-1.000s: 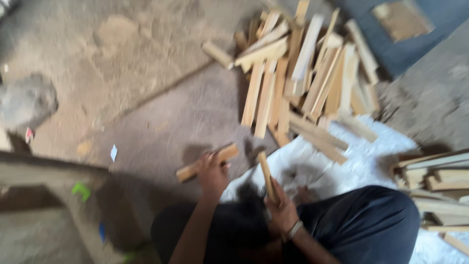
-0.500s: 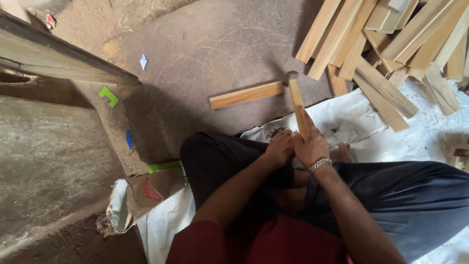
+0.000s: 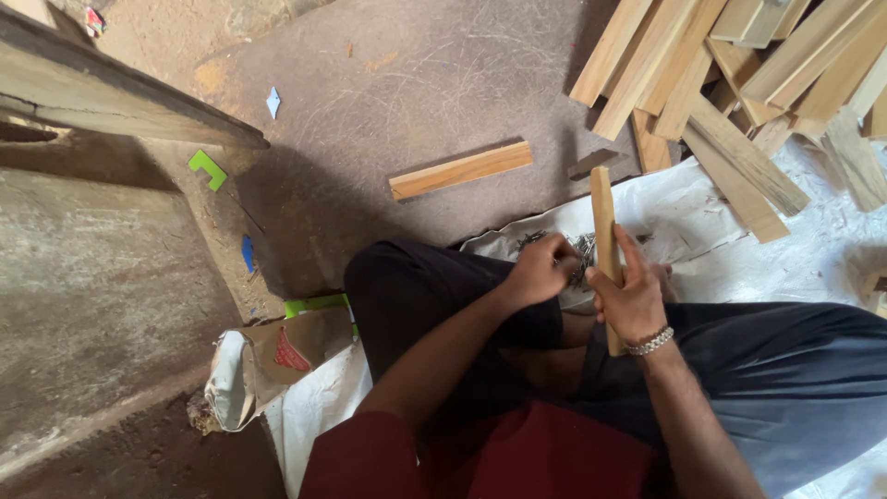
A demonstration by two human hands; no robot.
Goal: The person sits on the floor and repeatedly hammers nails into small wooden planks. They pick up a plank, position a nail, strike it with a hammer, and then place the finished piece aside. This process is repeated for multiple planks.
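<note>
right hand (image 3: 633, 300) grasps a slat (image 3: 605, 242), fingers wrapped round its lower half, slat upright and leaning slightly away from the body, its top end above the white sheet (image 3: 813, 268). a beaded bracelet (image 3: 652, 343) sits on that wrist

left hand (image 3: 540, 270) is curled, fingertips down in a heap of nails (image 3: 577, 251) lying on the sheet just beside the slat. from my feed i cannot tell whether it has a nail pinched or only rests in the heap

change noted: a second ago the left hand lay on a short plank (image 3: 460, 170) out on the floor board; half a second ago both hands were together at the slat. now the plank lies alone on the brown board (image 3: 388, 83), well apart from both hands, and the left hand has gone across to the nails. i judge the plank is set aside for the moment and work has turned to picking a nail for the slat

surroundings: a pile of slats (image 3: 739, 74) at upper right, partly on the sheet. a timber beam (image 3: 120, 97) at upper left, green (image 3: 207, 169) and blue (image 3: 273, 102) scraps on the ground near it, a crumpled bag (image 3: 268, 356) by the left knee. dark trousers cover the lap, and the slat's foot is hidden behind the right hand
</note>
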